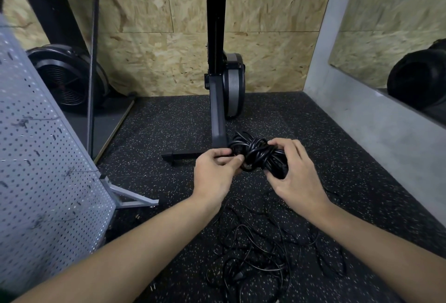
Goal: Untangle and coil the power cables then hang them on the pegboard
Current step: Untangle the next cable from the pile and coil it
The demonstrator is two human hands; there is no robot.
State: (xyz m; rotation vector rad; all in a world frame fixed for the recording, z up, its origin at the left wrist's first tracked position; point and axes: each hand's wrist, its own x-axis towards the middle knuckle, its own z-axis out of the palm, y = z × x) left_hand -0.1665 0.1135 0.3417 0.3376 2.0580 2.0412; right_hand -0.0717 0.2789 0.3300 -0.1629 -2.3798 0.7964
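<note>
Both hands are raised over the floor, meeting on a black cable bundle (pixel 257 155) held in the air between them. The left hand (pixel 214 172) is curled nearly closed, its thumb and fingertips pinching the left end of the bundle, where a short stretch of cable pokes out. The right hand (pixel 295 174) is wrapped around the right side of the bundle, fingers bent over the top and thumb underneath, gripping the gathered loops. The bundle is a tight knot of loops, with a few strands arching up on its far side. Below the forearms, on the near part of the black speckled floor (pixel 350 170), lie loose cables (pixel 260 254) in a thin tangled sprawl, with a plug end visible near the bottom of the tangle. To the left stands a grey pegboard (pixel 41 157) on a metal foot, tilted in this view, with a few small hooks on its face. Just beyond the hands is the black upright frame of an exercise machine (pixel 217 73) with its base bar on the floor. Further left sits a round fan wheel (pixel 67 78) behind a metal tube. A chipboard wall (pixel 277 37) closes the far side, and a grey wall with a mirror (pixel 398 37) runs along the right.
</note>
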